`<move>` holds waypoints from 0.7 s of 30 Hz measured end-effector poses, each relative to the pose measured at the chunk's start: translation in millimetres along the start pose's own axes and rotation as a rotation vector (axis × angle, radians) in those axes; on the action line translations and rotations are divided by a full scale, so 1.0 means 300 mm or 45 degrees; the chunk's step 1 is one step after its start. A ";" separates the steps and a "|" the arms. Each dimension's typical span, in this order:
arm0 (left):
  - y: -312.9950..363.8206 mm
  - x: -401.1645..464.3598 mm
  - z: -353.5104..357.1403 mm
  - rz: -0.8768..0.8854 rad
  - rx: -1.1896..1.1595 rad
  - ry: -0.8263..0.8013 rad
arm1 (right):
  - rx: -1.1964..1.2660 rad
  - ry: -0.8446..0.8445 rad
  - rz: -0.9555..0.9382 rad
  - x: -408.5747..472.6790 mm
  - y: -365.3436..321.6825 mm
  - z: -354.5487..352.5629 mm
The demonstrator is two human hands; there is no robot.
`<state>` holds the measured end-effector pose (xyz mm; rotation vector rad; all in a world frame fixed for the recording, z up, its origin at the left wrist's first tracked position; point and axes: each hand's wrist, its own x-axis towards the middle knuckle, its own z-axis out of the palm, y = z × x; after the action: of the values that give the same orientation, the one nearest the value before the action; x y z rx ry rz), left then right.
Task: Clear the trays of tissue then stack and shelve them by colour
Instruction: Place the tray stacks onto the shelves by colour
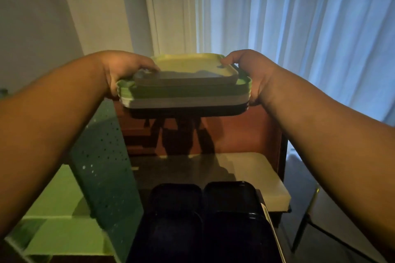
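**Q:** What are your hands doing?

**A:** Both arms are stretched out in front of me. My left hand is curled around the left end of a stack of trays, thumb on top and fingers underneath. My right hand grips the right end the same way. The stack is held in the air at chest height, level, touching nothing else.

**Q:** What is in the stack?

**A:** A small pale tray sits on top, nested in a larger green tray. Under that is a grey tray, then a black one at the bottom.

**Q:** What lies below?

**A:** Two black trays rest side by side on a dark surface near me. A green shelf unit with a dotted side panel stands to the left. A pale table is beyond, with white curtains behind.
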<state>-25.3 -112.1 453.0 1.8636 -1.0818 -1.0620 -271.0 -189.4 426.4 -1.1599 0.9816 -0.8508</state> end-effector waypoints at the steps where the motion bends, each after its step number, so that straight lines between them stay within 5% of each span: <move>1: -0.006 -0.003 -0.057 -0.005 -0.019 -0.037 | 0.013 -0.017 -0.006 -0.012 -0.017 0.049; 21: -0.298 0.002 -1.064 0.058 0.232 0.014 | -0.388 -0.115 -0.006 0.111 -0.066 1.094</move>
<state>289.7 -21.9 502.7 1.9746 -1.2441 -0.9528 46.9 -114.2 475.8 -1.4473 1.0584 -0.6598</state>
